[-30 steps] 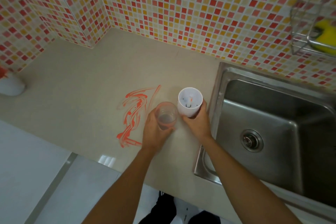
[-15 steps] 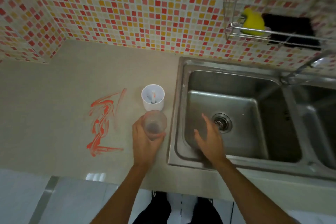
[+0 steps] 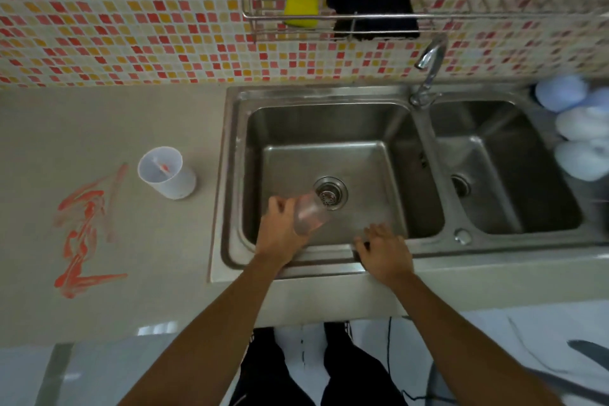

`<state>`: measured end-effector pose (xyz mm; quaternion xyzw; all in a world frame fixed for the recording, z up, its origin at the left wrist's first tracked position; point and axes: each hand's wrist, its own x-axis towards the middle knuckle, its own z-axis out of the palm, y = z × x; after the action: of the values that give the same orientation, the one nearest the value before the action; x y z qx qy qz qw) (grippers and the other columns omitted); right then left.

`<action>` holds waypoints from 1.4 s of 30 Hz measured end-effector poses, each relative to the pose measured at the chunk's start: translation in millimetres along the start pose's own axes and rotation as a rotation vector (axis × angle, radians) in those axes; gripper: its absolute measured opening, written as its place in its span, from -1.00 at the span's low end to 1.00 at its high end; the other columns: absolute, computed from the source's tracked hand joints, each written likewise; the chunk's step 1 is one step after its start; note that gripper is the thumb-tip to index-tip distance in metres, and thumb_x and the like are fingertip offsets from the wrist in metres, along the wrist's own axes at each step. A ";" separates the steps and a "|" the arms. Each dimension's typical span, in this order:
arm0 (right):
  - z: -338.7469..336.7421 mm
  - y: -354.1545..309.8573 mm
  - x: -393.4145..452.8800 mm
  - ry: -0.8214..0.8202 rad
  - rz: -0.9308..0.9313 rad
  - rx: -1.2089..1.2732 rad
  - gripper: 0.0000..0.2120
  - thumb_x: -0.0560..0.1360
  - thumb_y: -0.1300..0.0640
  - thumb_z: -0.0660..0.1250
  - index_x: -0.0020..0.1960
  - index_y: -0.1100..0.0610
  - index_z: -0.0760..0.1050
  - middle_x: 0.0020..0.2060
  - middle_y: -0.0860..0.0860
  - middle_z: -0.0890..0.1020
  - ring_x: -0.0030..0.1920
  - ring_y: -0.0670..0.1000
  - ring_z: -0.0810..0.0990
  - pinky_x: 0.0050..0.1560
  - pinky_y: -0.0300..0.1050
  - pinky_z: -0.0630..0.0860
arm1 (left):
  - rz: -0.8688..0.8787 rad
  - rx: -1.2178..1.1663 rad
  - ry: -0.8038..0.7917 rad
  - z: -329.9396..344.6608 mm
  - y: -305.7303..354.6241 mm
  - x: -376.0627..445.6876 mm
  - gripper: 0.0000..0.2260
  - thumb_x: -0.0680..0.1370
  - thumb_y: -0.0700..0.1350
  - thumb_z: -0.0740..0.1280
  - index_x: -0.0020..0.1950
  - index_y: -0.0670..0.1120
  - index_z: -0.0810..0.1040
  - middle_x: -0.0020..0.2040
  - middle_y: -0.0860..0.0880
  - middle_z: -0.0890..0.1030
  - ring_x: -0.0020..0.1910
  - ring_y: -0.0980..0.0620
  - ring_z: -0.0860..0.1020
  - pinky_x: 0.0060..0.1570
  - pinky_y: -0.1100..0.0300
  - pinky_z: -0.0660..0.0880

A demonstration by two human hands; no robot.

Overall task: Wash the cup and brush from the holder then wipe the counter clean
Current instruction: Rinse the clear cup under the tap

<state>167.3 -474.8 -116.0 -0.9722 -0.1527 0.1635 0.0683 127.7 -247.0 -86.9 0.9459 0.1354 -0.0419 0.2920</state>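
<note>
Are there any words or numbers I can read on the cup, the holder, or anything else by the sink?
None can be read.
The clear cup in the left hand: no print shows.
The white holder: plain.
The bottles at the right edge: too blurred to tell.

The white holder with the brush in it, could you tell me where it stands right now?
In the head view the white holder stands on the counter, left of the sink and just right of the orange smear.
</note>
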 end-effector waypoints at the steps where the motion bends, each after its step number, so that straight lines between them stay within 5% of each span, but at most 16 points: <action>1: -1.4 1.2 1.0 -0.018 -0.022 -0.016 -0.53 0.62 -0.14 0.00 0.33 0.12 0.43 0.34 0.07 0.47 0.39 0.08 0.35 0.33 0.04 0.30 | 0.004 0.066 -0.010 3.0 2.6 3.5 -0.30 0.30 0.10 0.54 0.35 0.00 0.33 0.23 -0.10 0.34 0.07 -0.09 0.49 0.15 0.04 0.47; 8: 0.2 7.6 4.7 -0.058 -0.070 0.004 -0.17 0.48 -0.22 -0.34 0.33 0.22 0.46 0.37 0.12 0.47 0.49 0.08 0.23 0.45 0.06 0.18 | 0.028 0.473 0.004 12.6 24.6 17.7 -0.39 0.42 0.23 0.37 0.32 -0.06 0.31 0.22 -0.12 0.39 0.15 -0.10 0.36 0.15 0.05 0.36; 17: -0.4 8.5 5.0 -0.127 -0.061 -0.021 -0.32 0.60 -0.16 -0.15 0.52 0.29 0.12 0.52 0.19 0.20 0.54 0.10 0.09 0.53 0.08 -0.06 | 0.101 0.754 0.034 22.6 49.2 23.3 -0.43 0.38 0.09 0.46 0.26 -0.01 0.26 0.13 -0.10 0.44 0.07 -0.08 0.41 0.10 0.04 0.39; 21: -0.6 9.8 3.4 -0.126 -0.075 -0.035 -0.32 0.60 -0.18 -0.18 0.52 0.28 0.14 0.52 0.18 0.18 0.54 0.12 0.09 0.54 0.09 -0.05 | 0.138 0.809 0.035 20.3 55.7 26.0 -0.33 0.38 0.05 0.48 0.36 -0.02 0.22 0.19 -0.13 0.42 0.12 -0.10 0.44 0.21 -0.01 0.36; 30: -1.3 10.6 2.1 -0.105 -0.075 -0.028 -0.33 0.61 -0.18 -0.15 0.49 0.27 0.22 0.49 0.18 0.26 0.52 0.12 0.16 0.53 0.08 0.00 | 0.325 0.998 0.119 10.7 57.9 33.4 -0.20 0.25 0.03 0.60 0.35 0.02 0.23 0.15 -0.20 0.43 0.06 -0.18 0.46 0.12 -0.08 0.43; 35: -1.8 8.0 0.5 -0.090 -0.058 -0.039 -0.34 0.61 -0.18 -0.15 0.46 0.26 0.29 0.46 0.16 0.33 0.49 0.09 0.22 0.53 0.06 0.00 | 0.308 0.902 0.126 4.0 52.1 28.2 -0.25 0.30 -0.21 0.50 0.38 0.02 0.20 0.16 -0.19 0.43 0.11 -0.18 0.44 0.18 -0.07 0.40; 40: -5.7 2.7 -4.0 -0.126 -0.020 -0.079 -0.34 0.62 -0.18 -0.20 0.49 0.22 0.24 0.50 0.14 0.26 0.53 0.08 0.12 0.54 0.07 -0.08 | -0.103 0.265 0.103 -2.9 40.6 16.0 -0.27 0.38 0.05 0.50 0.43 0.02 0.20 0.25 -0.16 0.33 0.21 -0.15 0.38 0.23 -0.04 0.38; 42: -7.1 -0.5 -5.6 -0.127 -0.012 -0.102 -0.37 0.63 -0.17 -0.20 0.47 0.20 0.28 0.48 0.14 0.30 0.51 0.10 0.15 0.53 0.10 -0.05 | -0.128 0.160 0.095 -6.7 35.3 7.6 -0.22 0.35 0.15 0.49 0.44 0.01 0.19 0.27 -0.16 0.33 0.21 -0.13 0.38 0.26 -0.03 0.36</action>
<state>164.5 -476.8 -107.6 -0.9612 -0.1707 0.2164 0.0100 144.9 -269.4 -63.5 0.9565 0.2056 -0.0261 0.2055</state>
